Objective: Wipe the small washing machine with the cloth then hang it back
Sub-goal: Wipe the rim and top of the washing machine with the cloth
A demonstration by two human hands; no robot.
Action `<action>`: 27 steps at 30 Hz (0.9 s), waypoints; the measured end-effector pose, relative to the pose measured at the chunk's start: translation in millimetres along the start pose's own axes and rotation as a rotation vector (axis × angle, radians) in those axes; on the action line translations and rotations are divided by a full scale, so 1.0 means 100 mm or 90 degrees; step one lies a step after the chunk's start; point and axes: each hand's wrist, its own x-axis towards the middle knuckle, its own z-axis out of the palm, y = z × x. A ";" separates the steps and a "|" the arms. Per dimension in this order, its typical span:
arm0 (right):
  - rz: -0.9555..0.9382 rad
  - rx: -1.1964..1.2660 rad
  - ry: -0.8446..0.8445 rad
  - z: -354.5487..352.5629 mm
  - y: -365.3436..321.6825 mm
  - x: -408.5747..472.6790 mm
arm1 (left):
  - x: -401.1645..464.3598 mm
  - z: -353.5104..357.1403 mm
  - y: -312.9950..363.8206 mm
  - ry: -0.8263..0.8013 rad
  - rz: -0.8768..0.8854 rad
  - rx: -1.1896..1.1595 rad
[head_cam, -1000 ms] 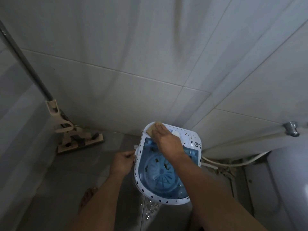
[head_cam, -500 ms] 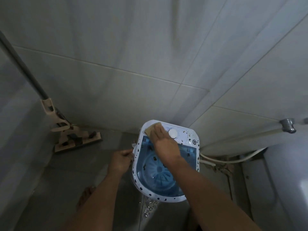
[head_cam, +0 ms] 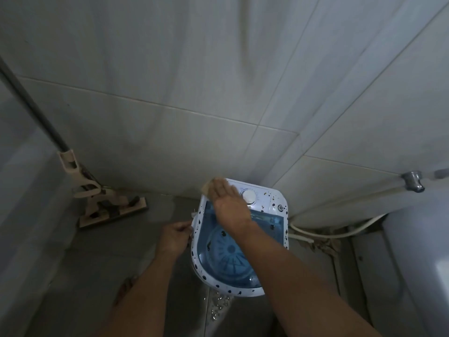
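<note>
A small white washing machine (head_cam: pixel 269 198) with dark specks and a translucent blue lid stands on the floor near the tiled corner. My right hand (head_cam: pixel 229 205) lies flat on its back left corner, pressing a tan cloth (head_cam: pixel 206 186) onto the control panel; only the cloth's edge shows past my fingers. A white dial (head_cam: pixel 249 196) sits just right of that hand. My left hand (head_cam: pixel 175 235) grips the machine's left rim, fingers curled on the edge.
A mop (head_cam: pixel 107 205) with a grey handle leans against the wall at left. A white hose (head_cam: pixel 328 233) runs behind the machine toward a metal tap (head_cam: pixel 413 182). A large white appliance (head_cam: pixel 418 251) fills the right side. The floor tiles in front look wet.
My right hand with the cloth has slid a little toward the machine's back left corner, uncovering the dial. My left hand has stayed on the rim.
</note>
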 end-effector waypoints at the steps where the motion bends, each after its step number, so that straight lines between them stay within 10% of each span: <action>1: 0.041 0.002 0.008 -0.05 0.04 0.04 | -0.01 0.00 0.01 0.001 -0.003 -0.002; 27: 0.056 0.013 -0.037 0.06 -0.16 -0.05 | -0.18 0.00 0.16 0.002 -0.006 0.001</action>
